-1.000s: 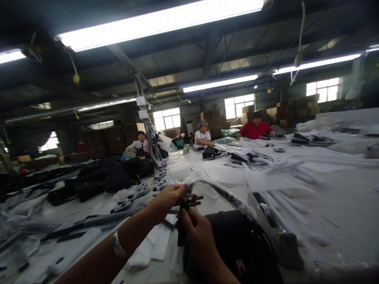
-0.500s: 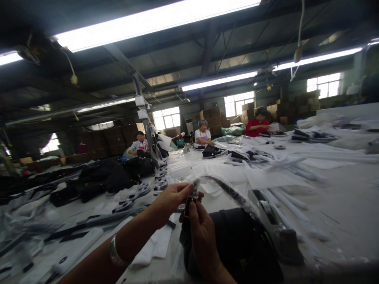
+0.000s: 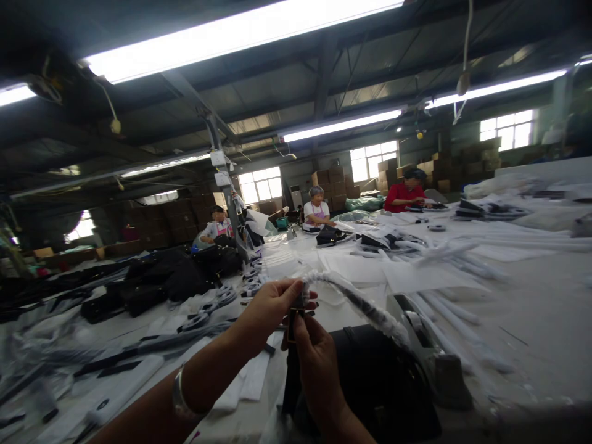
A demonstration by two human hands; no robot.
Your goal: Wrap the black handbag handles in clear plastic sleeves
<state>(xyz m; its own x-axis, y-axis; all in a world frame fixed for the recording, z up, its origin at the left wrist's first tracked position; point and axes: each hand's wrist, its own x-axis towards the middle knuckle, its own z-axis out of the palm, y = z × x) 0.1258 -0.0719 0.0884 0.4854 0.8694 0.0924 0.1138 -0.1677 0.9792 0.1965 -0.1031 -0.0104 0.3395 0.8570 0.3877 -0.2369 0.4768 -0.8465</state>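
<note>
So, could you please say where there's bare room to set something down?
The table's near right side, bordered by white tubes and the tape dispenser, is mostly bare, though a thin strip lies there. Left of the black bag, straps and white sheets crowd it.

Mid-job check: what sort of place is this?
Most likely a factory workshop: stacked cardboard boxes stand at the back, long strip lights hang overhead, and a heap of black goods lies off to the left.

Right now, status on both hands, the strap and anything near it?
Left hand pinching wrapped strap. Right hand gripping gold-edged piece. Black bag nearby, tape dispenser beside it.
</note>
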